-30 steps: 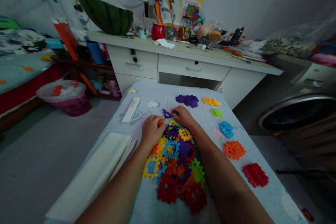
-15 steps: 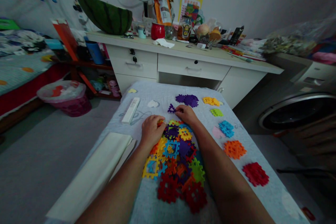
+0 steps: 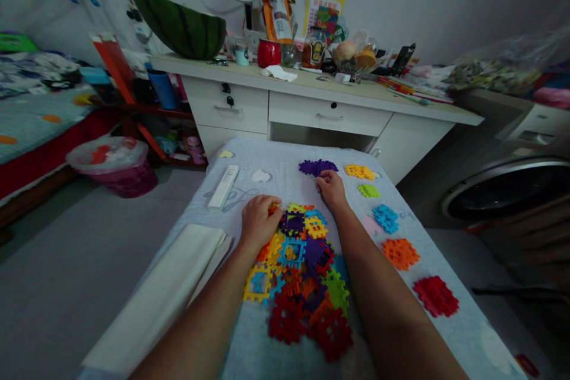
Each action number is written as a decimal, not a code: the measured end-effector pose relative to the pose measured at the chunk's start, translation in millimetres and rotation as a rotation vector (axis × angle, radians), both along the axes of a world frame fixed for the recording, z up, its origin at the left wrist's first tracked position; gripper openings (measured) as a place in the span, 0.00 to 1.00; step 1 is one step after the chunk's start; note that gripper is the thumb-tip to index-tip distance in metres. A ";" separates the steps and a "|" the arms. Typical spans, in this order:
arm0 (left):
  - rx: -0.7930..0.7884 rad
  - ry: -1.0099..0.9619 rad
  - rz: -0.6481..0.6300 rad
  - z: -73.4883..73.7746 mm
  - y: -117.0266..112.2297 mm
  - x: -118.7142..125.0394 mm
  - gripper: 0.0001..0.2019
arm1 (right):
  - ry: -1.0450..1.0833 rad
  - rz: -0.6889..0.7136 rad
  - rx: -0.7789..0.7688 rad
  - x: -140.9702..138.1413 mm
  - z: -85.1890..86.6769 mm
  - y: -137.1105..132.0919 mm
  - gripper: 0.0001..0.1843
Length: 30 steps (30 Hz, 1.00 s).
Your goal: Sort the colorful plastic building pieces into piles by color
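My left hand [image 3: 260, 222] is closed at the upper left of a mixed heap of interlocking plastic building pieces [image 3: 293, 252]. An orange and yellow building piece [image 3: 273, 208] shows between its thumb and fingers. My right hand [image 3: 332, 188] is pinched at the near edge of a purple pile of such pieces [image 3: 314, 167]. Its fingers largely hide what they grip, a purple triangular piece carried from beside the pile. Toothed edges and square or cut-out centres mark the pieces in the heap.
Down the right side lie yellow [image 3: 360, 171], green [image 3: 369, 190], blue [image 3: 385, 218], orange [image 3: 400, 253] and red [image 3: 436, 295] piles. A white box [image 3: 224, 188] and folded white cloth [image 3: 155, 297] lie left. Behind stands a cluttered desk [image 3: 329, 108]; a washing machine [image 3: 503, 160] is at right.
My right hand has moved right to the purple pile, and the purple triangle is gone from its earlier spot. My left hand stays on the heap's upper left.
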<state>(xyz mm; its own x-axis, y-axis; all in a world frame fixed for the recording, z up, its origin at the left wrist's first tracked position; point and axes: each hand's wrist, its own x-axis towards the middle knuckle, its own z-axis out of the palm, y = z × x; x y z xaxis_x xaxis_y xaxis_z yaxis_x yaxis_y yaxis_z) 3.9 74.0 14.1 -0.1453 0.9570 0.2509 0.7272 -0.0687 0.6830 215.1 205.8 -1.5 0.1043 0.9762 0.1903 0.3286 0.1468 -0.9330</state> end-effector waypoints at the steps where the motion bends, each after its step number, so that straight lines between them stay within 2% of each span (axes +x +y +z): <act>1: 0.001 0.000 0.002 0.3 0.0 0.1 0.10 | 0.012 0.000 0.002 0.0 -0.9 0.8 0.15; 7: 0.000 0.005 0.004 0.4 0.5 0.2 0.10 | 0.079 -0.038 0.027 0.8 -7.4 8.8 0.17; 12: 0.000 0.006 0.008 0.1 0.4 0.1 0.09 | 0.118 -0.050 -0.010 0.2 -5.6 10.3 0.16; 17: -0.001 0.005 0.003 0.3 0.2 0.2 0.09 | 0.155 -0.030 -0.054 -2.1 -0.5 6.9 0.16; 25: 0.013 0.014 0.003 -0.4 0.3 0.0 0.09 | 0.130 0.025 -0.024 -1.5 -1.6 6.0 0.19; 30: 0.004 0.011 0.009 0.4 0.1 0.3 0.09 | 0.103 0.035 -0.038 -0.9 1.5 3.3 0.16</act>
